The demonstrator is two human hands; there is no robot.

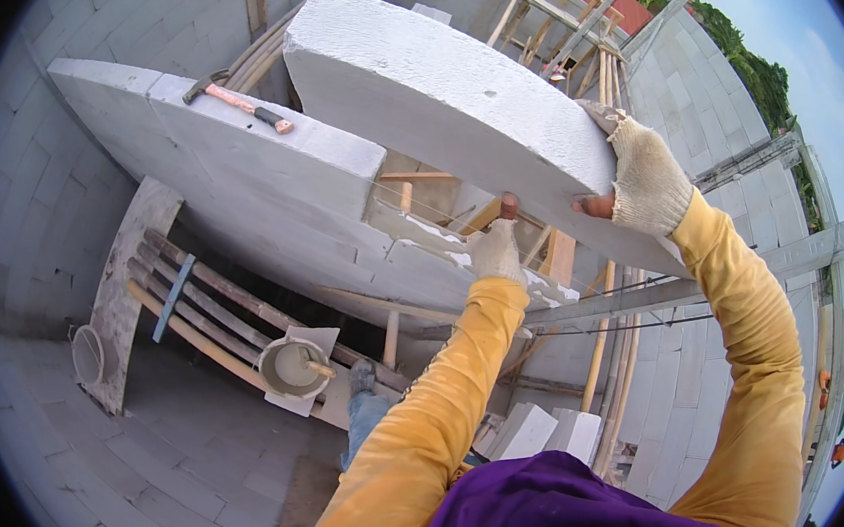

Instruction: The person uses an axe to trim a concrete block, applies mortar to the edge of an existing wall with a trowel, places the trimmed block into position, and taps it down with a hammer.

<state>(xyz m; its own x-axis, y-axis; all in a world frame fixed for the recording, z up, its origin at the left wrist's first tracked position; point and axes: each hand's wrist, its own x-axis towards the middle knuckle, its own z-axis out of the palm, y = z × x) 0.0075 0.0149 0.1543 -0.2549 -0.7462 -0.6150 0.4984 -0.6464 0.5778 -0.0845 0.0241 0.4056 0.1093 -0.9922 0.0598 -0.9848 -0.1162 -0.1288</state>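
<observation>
A large white aerated concrete block (456,80) is raised above the gap in a partly built wall (263,167). My right hand (650,173), in a pale knit glove with bare fingertips, grips its right end, thumb on the near face and fingers over the top. At the block's lower edge is my left hand (496,250), also gloved, its thumb against the near face and its other fingers hidden. White mortar (434,230) lies in patches along the lower course beneath the block. A hammer (239,103) with a pink and black handle rests on the wall top, left of the block.
Below the wall, a bucket (296,367) of grey mix with a tool in it stands on a scaffold of wooden poles (209,327). A blue strip (173,298) lies across the poles. White blocks (542,432) are stacked low ahead. A metal beam (773,260) crosses at right.
</observation>
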